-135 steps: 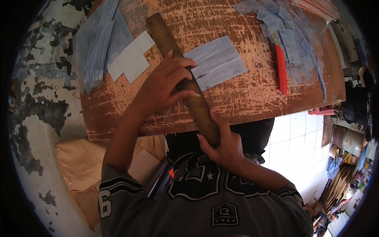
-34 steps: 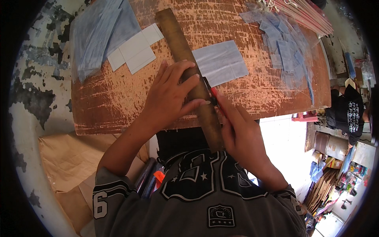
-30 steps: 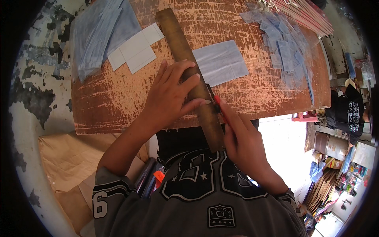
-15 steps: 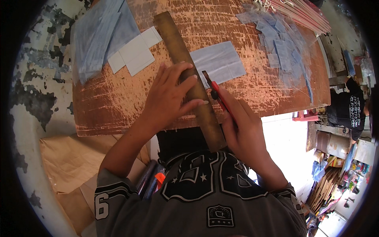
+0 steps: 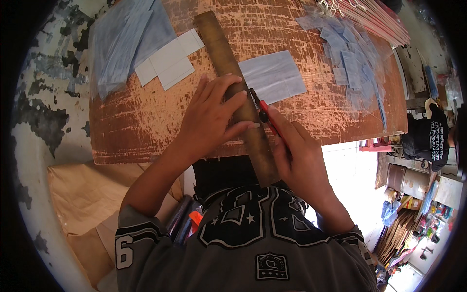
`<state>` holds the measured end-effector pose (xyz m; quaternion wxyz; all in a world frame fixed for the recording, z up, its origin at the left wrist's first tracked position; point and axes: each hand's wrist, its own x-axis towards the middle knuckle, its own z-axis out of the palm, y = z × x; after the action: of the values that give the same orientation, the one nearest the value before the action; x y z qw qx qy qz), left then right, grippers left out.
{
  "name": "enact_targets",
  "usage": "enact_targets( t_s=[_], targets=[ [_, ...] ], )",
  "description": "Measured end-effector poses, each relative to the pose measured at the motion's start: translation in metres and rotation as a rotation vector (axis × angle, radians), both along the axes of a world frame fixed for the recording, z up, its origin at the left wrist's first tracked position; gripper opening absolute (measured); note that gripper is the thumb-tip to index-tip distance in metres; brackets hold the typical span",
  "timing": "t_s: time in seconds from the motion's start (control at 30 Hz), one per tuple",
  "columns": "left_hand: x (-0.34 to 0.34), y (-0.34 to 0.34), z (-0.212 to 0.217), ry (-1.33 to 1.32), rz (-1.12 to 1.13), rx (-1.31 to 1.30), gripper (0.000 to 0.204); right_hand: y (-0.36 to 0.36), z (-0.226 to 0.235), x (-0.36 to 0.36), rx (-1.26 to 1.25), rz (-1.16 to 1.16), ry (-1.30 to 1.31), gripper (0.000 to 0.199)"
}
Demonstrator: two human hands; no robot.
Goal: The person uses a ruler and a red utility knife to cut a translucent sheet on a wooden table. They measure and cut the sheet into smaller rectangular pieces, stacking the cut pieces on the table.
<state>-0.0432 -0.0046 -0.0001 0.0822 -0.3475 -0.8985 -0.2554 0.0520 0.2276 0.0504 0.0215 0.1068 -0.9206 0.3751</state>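
Note:
My left hand [image 5: 209,109] is open, its fingers spread and pressing down on a long, worn brown ruler [image 5: 219,48]. The ruler slants across the table, its lower end overhanging the near edge by my body. Closed round a red utility knife [image 5: 270,118], my right hand [image 5: 304,155] rests just right of the ruler. The knife's dark blade meets or nearly meets the ruler's right edge. A bluish, see-through plastic sheet [image 5: 277,78] lies flat with its left side at or under the ruler. Left of the ruler is a white stepped paper piece [image 5: 170,61].
Large bluish plastic sheets [image 5: 114,53] lie at the table's left, and small cut plastic pieces [image 5: 352,63] are heaped at its right. Pink-red sticks [image 5: 372,22] with white string lie at the far right. Brown paper [image 5: 92,199] is below left. Another person [image 5: 428,134] is at the right.
The knife's blade has swung left from over the plastic sheet to the ruler's edge. My left hand keeps its place on the ruler. The whole view has shifted slightly.

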Motion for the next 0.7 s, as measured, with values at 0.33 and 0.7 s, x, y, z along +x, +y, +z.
enact_targets(
  t_s=[0.33, 0.7],
  targets=[
    [0.001, 0.003, 0.000, 0.000, 0.027, -0.048, 0.065, 0.004, 0.005, 0.036, 0.082, -0.019, -0.055, 0.061],
    [0.000, 0.002, 0.002, 0.012, 0.013, -0.015, 0.061, 0.007, 0.013, 0.016, 0.001, -0.033, 0.010, 0.063]
  ],
)
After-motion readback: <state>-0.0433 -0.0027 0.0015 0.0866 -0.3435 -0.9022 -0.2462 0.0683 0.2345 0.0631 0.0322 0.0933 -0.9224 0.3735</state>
